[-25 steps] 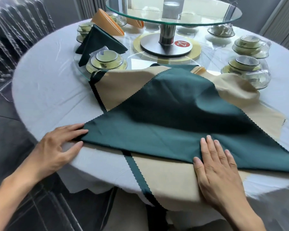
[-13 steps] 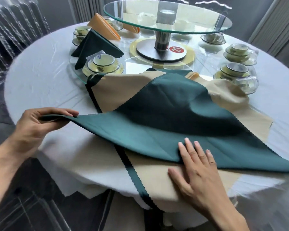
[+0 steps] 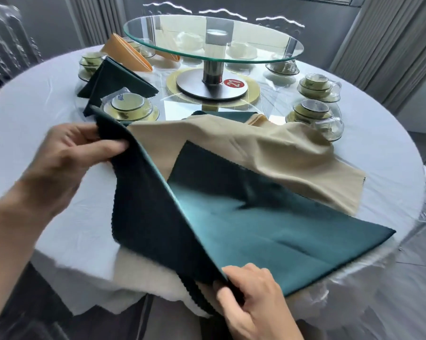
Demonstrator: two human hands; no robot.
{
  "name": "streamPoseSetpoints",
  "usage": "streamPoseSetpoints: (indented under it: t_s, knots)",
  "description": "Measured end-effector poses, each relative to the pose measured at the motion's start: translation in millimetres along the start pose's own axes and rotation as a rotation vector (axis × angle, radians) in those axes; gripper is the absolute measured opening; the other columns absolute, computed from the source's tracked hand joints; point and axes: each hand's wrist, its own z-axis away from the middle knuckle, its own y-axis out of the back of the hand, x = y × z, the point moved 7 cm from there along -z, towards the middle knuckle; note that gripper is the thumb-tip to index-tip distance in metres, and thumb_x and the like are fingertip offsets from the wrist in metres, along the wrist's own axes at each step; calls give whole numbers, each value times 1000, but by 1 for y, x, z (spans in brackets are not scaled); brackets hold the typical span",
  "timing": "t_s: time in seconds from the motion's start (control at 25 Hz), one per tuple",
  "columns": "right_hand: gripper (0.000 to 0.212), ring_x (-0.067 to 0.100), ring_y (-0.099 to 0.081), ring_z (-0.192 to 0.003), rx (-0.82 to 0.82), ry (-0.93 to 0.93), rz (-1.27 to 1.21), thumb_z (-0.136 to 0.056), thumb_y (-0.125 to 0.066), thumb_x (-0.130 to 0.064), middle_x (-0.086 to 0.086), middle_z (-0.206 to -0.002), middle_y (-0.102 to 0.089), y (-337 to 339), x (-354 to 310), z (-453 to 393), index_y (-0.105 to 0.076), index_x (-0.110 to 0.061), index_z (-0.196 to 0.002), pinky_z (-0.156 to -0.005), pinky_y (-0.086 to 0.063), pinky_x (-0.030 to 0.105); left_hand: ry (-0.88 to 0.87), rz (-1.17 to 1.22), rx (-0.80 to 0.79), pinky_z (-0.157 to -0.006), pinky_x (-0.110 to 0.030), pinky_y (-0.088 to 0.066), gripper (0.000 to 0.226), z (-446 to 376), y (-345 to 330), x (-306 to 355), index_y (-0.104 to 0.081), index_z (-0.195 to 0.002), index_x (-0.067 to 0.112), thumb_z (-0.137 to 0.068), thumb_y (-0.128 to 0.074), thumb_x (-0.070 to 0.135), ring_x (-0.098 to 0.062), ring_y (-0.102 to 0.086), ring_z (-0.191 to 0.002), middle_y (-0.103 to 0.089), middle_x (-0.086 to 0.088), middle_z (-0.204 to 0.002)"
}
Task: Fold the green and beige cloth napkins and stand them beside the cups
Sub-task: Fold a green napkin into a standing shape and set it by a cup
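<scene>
A large green napkin (image 3: 268, 231) lies on the round table's near side, over a beige napkin (image 3: 268, 153). My left hand (image 3: 69, 160) pinches the green napkin's left corner and holds it lifted above the table, so that half stands up as a fold. My right hand (image 3: 253, 298) grips the green napkin's near edge at the table's rim. A folded green napkin (image 3: 113, 82) stands beside a wrapped cup (image 3: 127, 106) at the far left, and a folded orange napkin (image 3: 126, 55) stands behind it.
A glass turntable (image 3: 214, 38) on a steel post (image 3: 213, 69) stands mid-table with a red number tag (image 3: 234, 83). More wrapped cup sets (image 3: 315, 111) sit at the right and far left. The white tablecloth (image 3: 35, 128) hangs over the near edge. Clear chairs (image 3: 5, 45) surround the table.
My left hand lifted the green napkin's left corner up and rightward over the cloth. My right hand went from lying flat on the napkin to gripping its near edge.
</scene>
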Motion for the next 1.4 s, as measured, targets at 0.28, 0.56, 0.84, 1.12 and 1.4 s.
streamPoseSetpoints:
  t_s: [0.28, 0.56, 0.84, 1.12, 1.4]
  knots:
    - [53, 10, -54, -68, -125, -215, -144, -69, -31, -59, -29, -86, -60, -10, 21, 21, -21, -59, -121, -70, -43, 17, 258, -234, -101, -54, -19, -49, 14, -6, -72, -65, -75, -87, 10, -91, -66, 0, -7, -63, -61, -73, 8, -73]
    - [18, 11, -57, -71, 120, -70, 246, -76, -57, -40, -14, -90, -58, 8, 10, -4, -58, -35, -93, -48, -47, 26, 199, -274, 31, -71, -26, -55, 11, -28, -84, -73, -75, -92, 19, -88, -72, 9, -9, -69, -72, -76, 4, -81]
    - [50, 26, -50, -132, -78, 201, 443, -103, -26, -40, -4, -147, -50, -29, 22, -10, -55, -20, -138, -106, -30, 43, 134, -399, 99, -58, -17, -47, 20, -37, -84, -81, -64, -104, 20, -87, -73, 15, -1, -56, -55, -69, 10, -65]
    - [64, 27, -39, -140, -185, 133, 495, -103, -9, -47, -1, -154, -39, -37, 28, -10, -43, -16, -147, -108, -24, 47, -47, -740, 200, -87, -39, -49, 39, 6, -70, -44, -55, -120, 22, -86, -70, 30, -20, -61, -97, -64, 2, -106]
    - [59, 26, -36, -142, -180, 157, 527, -101, -20, -47, -1, -155, -38, -37, 26, -9, -42, -17, -148, -110, -23, 47, 356, -571, 72, -68, -17, -44, 59, 110, -30, -65, -58, -109, 38, -59, -70, 66, -7, -60, -76, -64, 14, -84]
